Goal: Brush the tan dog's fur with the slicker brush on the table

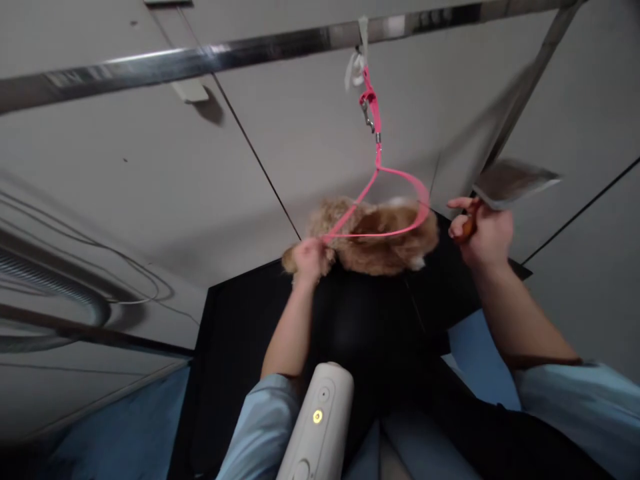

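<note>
A dog point(385, 257) with curly light-brown fur is on the black table point(250, 333), near its far edge. Its head cannot be made out clearly. A pink grooming loop point(420, 200) hangs over the dog and stretches to a corner at my left hand point(307, 259). That hand is closed on the loop, close against the fur; its fingertips are partly hidden. Off to the right of the dog, my right hand point(487, 237) grips the wooden handle of a slicker brush point(515, 181). The brush's broad head is raised and blurred, apart from the dog.
Overhead runs a metal bar point(280, 50), where a white tie point(363, 33) carries the loop's pink strap and metal clip. A white device point(320, 427) with a yellow light juts up in front. Cables and a ribbed hose point(45, 273) lie at left.
</note>
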The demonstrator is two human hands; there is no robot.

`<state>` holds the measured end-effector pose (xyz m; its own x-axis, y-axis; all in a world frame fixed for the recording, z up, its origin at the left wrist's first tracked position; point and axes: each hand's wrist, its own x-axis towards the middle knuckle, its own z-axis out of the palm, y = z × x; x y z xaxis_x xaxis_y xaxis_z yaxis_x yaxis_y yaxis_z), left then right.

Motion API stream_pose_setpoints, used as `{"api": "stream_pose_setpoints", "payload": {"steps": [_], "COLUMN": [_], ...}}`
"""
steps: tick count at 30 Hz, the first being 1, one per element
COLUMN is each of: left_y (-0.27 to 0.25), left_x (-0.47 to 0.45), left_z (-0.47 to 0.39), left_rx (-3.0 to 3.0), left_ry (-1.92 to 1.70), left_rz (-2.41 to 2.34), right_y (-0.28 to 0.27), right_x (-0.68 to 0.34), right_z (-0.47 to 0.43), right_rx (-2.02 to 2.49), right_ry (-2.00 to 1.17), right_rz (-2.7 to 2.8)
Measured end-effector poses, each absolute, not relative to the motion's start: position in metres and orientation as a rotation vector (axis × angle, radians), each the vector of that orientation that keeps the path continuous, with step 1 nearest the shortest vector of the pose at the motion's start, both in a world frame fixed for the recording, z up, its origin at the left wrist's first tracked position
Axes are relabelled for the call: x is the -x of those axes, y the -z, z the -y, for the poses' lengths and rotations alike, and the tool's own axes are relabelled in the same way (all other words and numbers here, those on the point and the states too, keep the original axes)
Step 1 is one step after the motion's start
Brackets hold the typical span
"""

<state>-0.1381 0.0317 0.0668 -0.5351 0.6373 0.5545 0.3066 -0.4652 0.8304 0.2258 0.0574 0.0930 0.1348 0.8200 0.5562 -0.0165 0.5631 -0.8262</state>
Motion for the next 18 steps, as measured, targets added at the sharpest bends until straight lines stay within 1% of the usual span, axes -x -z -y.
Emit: {"api": "stream_pose_setpoints", "payload": {"steps": [1,3,5,6,7,10,12,14,16,18], "left_y": [-0.067,-0.063,-0.045,-0.032,-0.017,0.021,0.032,0.033,0.03,0.03], "left_x": [0.168,0.217,0.237,0.231,0.216,0.132,0.067,0.014,-0.023,-0.046], "left_z": [-0.035,-0.044,-0.053,-0.059,-0.064,-0.088,-0.111,-0.142,-0.177,-0.212], "left_rx": [-1.23,-1.019,-0.885,-0.922,-1.032,-1.431,-1.939,-2.219,-2.343,-2.392], "left_ry": [-2.271,-2.436,-2.431,-2.343,-2.232,-1.989,-1.664,-1.33,-1.036,-0.742], "left_rz": [-1.557,-1.682,-2.06,-2.16,-2.155,-1.927,-1.621,-1.416,-1.382,-1.515], "right_y": [-0.074,-0.016,0.049,0.079,0.103,0.143,0.15,0.152,0.156,0.164], "right_x": [-0.231,-0.234,-0.227,-0.22,-0.213,-0.198,-0.202,-0.219,-0.243,-0.266], "right_z": [-0.061,-0.05,-0.022,-0.005,0.012,0.04,0.04,0.03,0.016,0.0], "right_rx": [0.865,1.149,1.527,1.663,1.726,1.889,1.937,1.925,1.907,1.905], "right_ry": [-0.644,-0.544,-0.513,-0.568,-0.621,-0.587,-0.551,-0.543,-0.5,-0.406], "right_rz": [1.269,1.312,1.546,1.75,1.984,2.371,2.43,2.427,2.392,2.338]}}
